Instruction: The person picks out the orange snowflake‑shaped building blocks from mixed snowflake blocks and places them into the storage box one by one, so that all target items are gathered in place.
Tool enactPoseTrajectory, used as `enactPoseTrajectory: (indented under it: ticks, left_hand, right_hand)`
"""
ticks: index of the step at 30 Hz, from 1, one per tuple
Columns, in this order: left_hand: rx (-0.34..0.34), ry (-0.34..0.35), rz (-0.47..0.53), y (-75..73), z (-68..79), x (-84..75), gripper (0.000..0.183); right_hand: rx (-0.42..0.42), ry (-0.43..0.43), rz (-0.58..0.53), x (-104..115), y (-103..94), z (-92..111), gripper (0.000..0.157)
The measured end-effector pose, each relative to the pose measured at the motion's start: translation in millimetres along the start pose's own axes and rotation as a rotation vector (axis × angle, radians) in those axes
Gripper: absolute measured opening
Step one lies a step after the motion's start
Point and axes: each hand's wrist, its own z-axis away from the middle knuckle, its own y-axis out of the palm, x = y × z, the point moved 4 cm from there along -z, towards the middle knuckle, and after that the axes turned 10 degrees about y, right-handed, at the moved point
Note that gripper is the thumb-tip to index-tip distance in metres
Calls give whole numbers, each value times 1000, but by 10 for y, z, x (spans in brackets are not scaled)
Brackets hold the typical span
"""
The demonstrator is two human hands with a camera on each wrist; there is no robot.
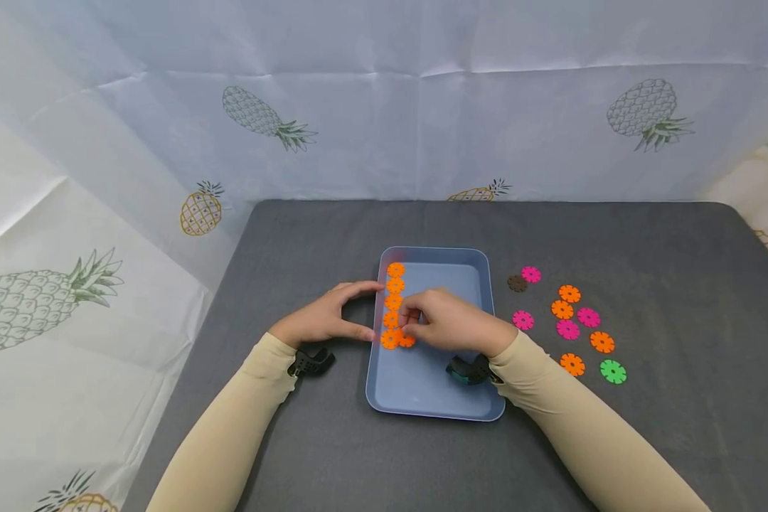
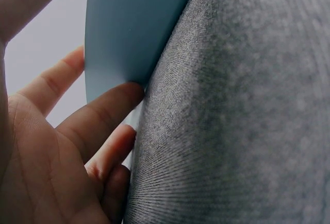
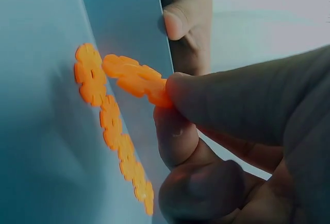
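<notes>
A blue tray (image 1: 434, 398) lies on the table with several orange notched plastic discs (image 1: 393, 302) in a column along its left inner wall. Between thumb and index finger, my right hand (image 1: 451, 320) pinches another orange notched disc (image 3: 136, 79), which is tilted above the tray floor beside the near end of that column. My left hand (image 1: 326, 313) has its fingers spread at the tray's left side, the thumb and a fingertip at the wall. In the left wrist view, extended fingers (image 2: 105, 116) touch the outside of the tray.
Right of the tray, loose notched discs lie scattered on the dark grey table (image 1: 678, 427): orange ones (image 1: 602, 342), pink ones (image 1: 589, 317), a brown one (image 1: 517, 283) and a green one (image 1: 613, 371). A pineapple-print cloth (image 1: 384, 135) hangs behind the table.
</notes>
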Motion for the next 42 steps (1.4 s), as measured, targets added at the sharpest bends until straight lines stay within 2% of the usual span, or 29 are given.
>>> enactPoseTrajectory:
  ticks: [8,22,34,42]
  left_hand:
    - [-2,9,1,8,5,7,86]
    - [10,16,6,19,-7,5,86]
    - [1,21,15,7,19,13,85]
    - [0,18,12,-1,4,0,87]
  right_hand:
    - [54,3,-19,36,85,-68,12]
    - [96,-34,-29,52,233,-119,13]
    - [119,-21,-14,71,285,-137,18]
    - [99,-7,26,62,310,-119,20]
